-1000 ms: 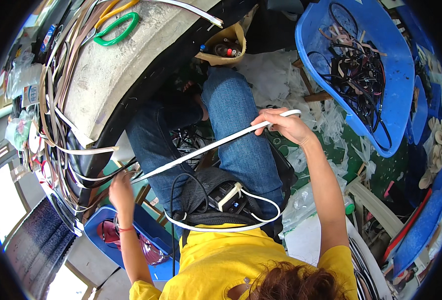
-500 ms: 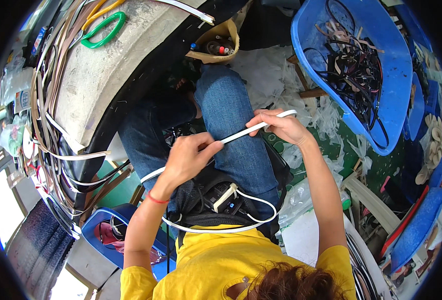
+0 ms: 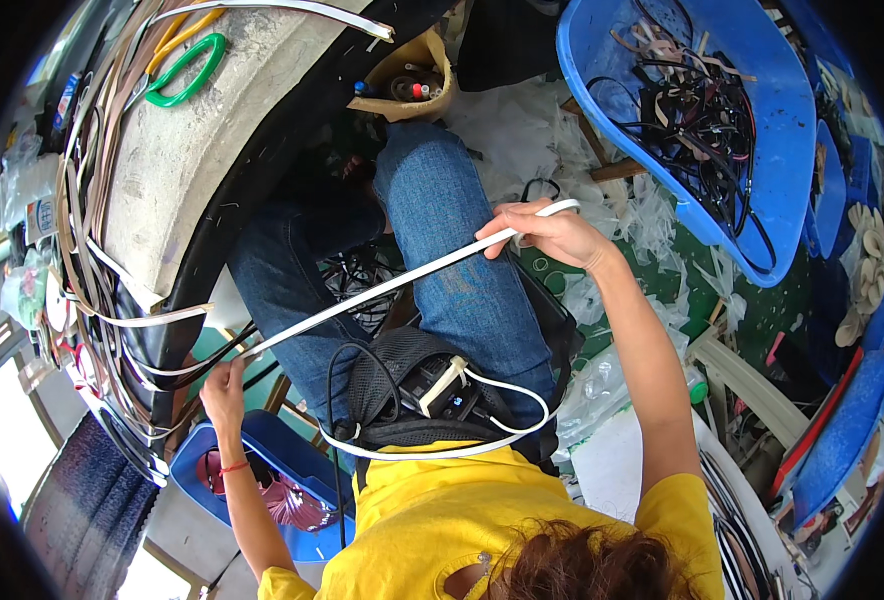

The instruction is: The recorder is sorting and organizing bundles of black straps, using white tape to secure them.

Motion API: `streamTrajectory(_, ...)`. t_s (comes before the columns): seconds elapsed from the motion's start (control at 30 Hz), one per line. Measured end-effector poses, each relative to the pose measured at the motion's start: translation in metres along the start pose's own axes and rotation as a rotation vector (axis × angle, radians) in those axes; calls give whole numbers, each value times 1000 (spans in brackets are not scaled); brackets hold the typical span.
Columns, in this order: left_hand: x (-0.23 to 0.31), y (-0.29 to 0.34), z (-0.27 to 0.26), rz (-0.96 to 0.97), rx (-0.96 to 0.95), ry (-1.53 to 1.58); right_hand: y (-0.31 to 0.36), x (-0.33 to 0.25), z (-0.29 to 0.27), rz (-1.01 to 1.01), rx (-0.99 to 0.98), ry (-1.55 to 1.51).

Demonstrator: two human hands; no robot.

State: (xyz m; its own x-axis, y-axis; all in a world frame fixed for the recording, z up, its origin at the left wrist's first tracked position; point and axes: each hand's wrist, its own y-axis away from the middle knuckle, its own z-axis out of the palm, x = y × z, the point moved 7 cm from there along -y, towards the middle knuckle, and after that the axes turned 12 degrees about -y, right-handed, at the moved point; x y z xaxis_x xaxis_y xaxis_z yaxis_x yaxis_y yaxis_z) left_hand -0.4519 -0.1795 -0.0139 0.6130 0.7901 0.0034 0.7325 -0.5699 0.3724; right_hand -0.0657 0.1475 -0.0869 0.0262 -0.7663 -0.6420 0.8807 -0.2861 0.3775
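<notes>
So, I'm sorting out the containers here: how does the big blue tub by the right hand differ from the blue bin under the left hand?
The blue tub at upper right is larger, with its whole opening in view; the blue bin at lower left looks smaller and is partly hidden by the left hand and arm. The tub holds a tangle of dark cords and strips; the bin holds something pink or red. The tub lies beyond the right hand, apart from it. Both are blue plastic and open-topped.

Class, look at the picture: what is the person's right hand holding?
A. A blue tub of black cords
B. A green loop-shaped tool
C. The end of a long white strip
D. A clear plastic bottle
C: the right hand grips one end of the long white strip, which runs across the lap toward the left hand.
</notes>
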Motion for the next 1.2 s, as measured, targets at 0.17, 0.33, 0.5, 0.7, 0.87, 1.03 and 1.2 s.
streamTrajectory(0.17, -2, 0, 23, -1, 58, -453, -5, -1, -2, -2, 7, 27)
streamTrajectory(0.33, 251, 60, -47, 701, 394, 37, 5, 1, -5, 11, 58, 82)
streamTrajectory(0.5, 334, 36, 5, 638, -302, 400, 3, 3, 1, 23, 69, 25)
streamTrajectory(0.7, 314, 20, 7, 700, -379, 372, 1, -3, 3, -15, 0, 103)
streamTrajectory(0.87, 234, 13, -4, 557, -328, 309, 2, -5, 3, -10, 23, 122)
streamTrajectory(1.03, 102, -1, -9, 263, -210, 264, -1, -2, 4, -2, 29, 87)
streamTrajectory(1.2, -85, -7, -13, 12, 78, -1, -1, -7, 6, -34, 23, 87)
